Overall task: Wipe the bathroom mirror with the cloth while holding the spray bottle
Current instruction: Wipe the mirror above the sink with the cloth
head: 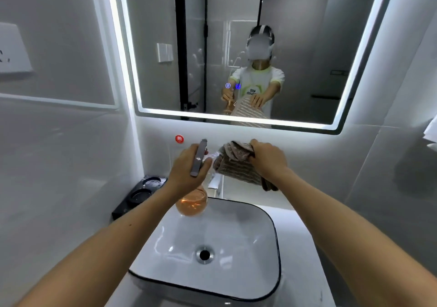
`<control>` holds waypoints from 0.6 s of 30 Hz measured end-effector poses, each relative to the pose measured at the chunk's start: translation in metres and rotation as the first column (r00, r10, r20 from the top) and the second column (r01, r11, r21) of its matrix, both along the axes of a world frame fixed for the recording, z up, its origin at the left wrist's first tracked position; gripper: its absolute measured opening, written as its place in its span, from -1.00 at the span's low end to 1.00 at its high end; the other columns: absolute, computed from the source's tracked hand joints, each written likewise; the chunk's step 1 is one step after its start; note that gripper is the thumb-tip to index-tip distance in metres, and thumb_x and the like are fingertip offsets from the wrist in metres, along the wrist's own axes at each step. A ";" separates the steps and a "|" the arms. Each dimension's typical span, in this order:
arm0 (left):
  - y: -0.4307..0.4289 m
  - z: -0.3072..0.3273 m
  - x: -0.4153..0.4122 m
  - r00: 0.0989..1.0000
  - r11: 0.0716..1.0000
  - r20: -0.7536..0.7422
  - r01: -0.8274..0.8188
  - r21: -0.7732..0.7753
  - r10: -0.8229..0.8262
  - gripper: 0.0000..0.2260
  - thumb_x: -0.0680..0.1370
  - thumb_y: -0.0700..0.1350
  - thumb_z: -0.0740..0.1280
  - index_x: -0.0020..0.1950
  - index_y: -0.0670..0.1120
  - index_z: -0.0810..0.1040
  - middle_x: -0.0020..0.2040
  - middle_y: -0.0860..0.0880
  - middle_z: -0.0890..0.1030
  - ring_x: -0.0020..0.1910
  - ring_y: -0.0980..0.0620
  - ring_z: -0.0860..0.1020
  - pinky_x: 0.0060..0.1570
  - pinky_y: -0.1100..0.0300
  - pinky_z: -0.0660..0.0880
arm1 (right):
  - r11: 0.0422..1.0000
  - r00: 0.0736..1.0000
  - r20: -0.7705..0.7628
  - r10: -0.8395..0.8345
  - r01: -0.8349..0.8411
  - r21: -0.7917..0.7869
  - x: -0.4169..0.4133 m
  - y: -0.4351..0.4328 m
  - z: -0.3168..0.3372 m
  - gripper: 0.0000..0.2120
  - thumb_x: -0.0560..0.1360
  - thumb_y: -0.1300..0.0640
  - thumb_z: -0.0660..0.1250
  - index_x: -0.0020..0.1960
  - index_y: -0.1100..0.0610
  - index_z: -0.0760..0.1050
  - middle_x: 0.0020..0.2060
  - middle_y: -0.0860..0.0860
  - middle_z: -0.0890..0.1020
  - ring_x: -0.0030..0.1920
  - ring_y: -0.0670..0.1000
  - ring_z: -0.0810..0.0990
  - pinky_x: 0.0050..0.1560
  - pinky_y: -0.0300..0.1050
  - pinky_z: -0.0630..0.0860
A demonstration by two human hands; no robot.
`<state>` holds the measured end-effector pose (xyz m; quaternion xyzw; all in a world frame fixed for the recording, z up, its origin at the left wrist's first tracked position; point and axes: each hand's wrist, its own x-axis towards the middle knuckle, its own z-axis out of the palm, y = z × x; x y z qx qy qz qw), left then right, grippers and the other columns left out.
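Observation:
A lit-edged bathroom mirror [165,35] hangs on the wall above the sink. My left hand [186,169] grips a spray bottle [192,204] with a grey trigger head and a clear body of orange liquid, held over the basin's back rim. My right hand [268,159] clutches a bunched brown ribbed cloth [234,165] just right of the bottle's nozzle, below the mirror's lower edge. Both hands are apart from the glass. The mirror reflects a person holding the same bottle and cloth.
A white basin with a black rim [276,235] and a metal drain [204,254] sits below my arms. A black holder [139,194] is mounted on the left wall. A red round sticker [179,139] marks the wall, and a wall socket [11,49] is far left.

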<state>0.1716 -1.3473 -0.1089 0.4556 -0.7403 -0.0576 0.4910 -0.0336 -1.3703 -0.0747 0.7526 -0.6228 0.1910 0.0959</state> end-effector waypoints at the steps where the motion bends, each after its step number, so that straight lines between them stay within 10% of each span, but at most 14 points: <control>1: -0.005 0.002 0.003 1.000 1.000 -0.001 0.001 -0.004 -0.001 -0.66 0.47 -0.01 0.22 0.09 -0.25 0.46 -0.14 -0.19 0.57 -0.21 -0.09 0.51 -0.18 -0.05 0.51 | 1.000 1.000 -0.006 -0.001 0.001 0.002 0.002 -0.004 0.001 -0.82 0.53 0.17 0.18 0.09 0.21 0.40 -0.03 0.19 0.61 -0.06 0.22 0.56 -0.19 -0.02 0.40; 8: -0.048 0.018 0.010 1.000 1.000 0.007 0.010 -0.003 -0.010 -0.65 0.45 -0.02 0.22 0.08 -0.26 0.47 -0.11 -0.20 0.59 -0.21 -0.03 0.50 -0.28 0.38 0.31 | 0.999 0.998 -0.066 0.016 -0.019 -0.039 -0.004 -0.040 0.013 -0.81 0.53 0.11 0.20 0.09 0.17 0.43 0.00 0.15 0.62 -0.04 0.20 0.57 -0.16 -0.06 0.39; 18: -0.129 0.063 0.004 0.999 0.992 0.018 -0.033 -0.124 0.036 -0.59 0.41 0.12 0.14 -0.05 -0.22 0.47 -0.27 -0.13 0.51 -0.29 -0.16 0.48 -0.24 -0.05 0.45 | 0.984 0.999 -0.040 0.012 -0.019 -0.179 -0.019 -0.118 0.056 -0.81 0.48 0.14 0.23 0.07 0.18 0.44 0.03 0.13 0.61 0.06 0.22 0.55 -0.10 0.01 0.45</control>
